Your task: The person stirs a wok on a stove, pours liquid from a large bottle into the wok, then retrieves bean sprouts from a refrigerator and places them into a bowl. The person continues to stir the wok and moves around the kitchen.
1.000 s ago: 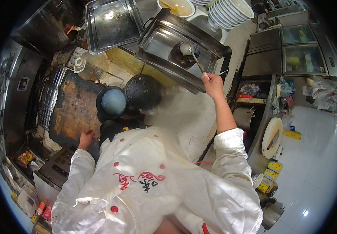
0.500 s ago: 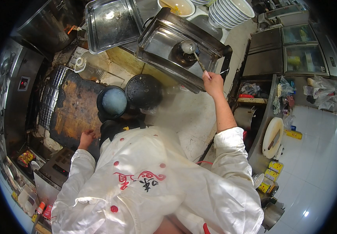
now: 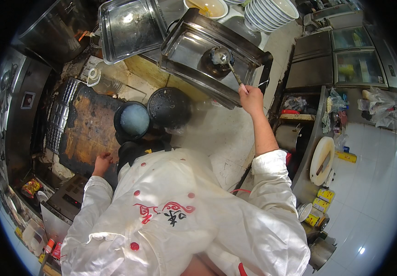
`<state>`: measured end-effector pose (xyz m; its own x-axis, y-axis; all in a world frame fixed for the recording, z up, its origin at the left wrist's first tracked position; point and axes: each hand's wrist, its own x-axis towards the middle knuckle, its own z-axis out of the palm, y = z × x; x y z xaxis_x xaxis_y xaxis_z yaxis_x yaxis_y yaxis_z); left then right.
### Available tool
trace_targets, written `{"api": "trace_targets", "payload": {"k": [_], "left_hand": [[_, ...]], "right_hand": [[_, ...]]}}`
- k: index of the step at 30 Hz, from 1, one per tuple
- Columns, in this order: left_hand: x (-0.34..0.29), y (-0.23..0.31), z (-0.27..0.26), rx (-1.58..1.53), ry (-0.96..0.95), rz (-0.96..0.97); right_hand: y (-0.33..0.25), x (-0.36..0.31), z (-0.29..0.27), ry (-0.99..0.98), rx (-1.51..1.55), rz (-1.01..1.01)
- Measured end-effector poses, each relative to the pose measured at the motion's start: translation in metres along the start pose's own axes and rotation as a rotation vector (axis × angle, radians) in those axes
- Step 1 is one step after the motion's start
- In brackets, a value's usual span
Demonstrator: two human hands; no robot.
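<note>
In the upper right, my right hand (image 3: 252, 99) is closed around the handle of a metal ladle (image 3: 235, 75). The ladle's bowl is over a dark round pot (image 3: 213, 70), which sits inside a deep rectangular steel pan (image 3: 184, 49). What the ladle holds, if anything, I cannot make out. My left hand (image 3: 102, 164) hangs low at my left side, fingers loosely bent and slightly apart, with nothing seen in it. Below it lies a dark, stained floor mat (image 3: 89, 126).
A shallow steel tray (image 3: 132, 32) lies left of the pan. Stacked white bowls (image 3: 268, 14) and a bowl with yellow contents (image 3: 210, 8) stand behind. Near my feet are a bucket of cloudy liquid (image 3: 134, 120) and a black round container (image 3: 170, 108). A round cutting board (image 3: 322, 161) is at right.
The ladle's bowl has tipped slightly and moved a little lower over the dark pot. My left hand has hardly moved.
</note>
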<state>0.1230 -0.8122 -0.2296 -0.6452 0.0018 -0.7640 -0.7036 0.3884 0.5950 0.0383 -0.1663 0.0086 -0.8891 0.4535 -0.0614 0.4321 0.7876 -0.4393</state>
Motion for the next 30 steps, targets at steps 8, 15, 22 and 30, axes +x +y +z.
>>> {"api": "trace_targets", "payload": {"k": [8,15,22,30], "left_hand": [[0.005,-0.007,-0.001,0.024,0.022,-0.012],[0.011,0.012,0.009,0.060,-0.027,0.110],[0.009,0.187,0.091,0.285,-0.125,0.546],[-0.048,0.395,0.197,0.376,-0.283,0.985]], "right_hand": [[0.019,0.007,0.004,-0.081,0.339,0.152],[0.028,0.008,0.008,-0.108,0.451,0.193],[0.036,0.009,0.008,-0.036,0.462,0.127],[0.036,-0.001,-0.014,-0.079,0.643,0.227]]}}
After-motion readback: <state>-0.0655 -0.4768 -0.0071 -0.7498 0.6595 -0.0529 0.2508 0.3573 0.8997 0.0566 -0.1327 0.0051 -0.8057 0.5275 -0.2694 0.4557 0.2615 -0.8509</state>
